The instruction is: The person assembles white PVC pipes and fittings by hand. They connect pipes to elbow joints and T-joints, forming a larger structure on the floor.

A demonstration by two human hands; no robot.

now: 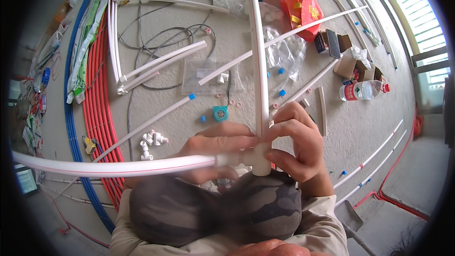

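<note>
The left hand and right hand meet on a tee fitting above the knees, with one pipe running out to the left and another pipe running away ahead. On the floor beyond lie a tape measure straight ahead, a water bottle to the right, and coiled tubing along the left.
</note>
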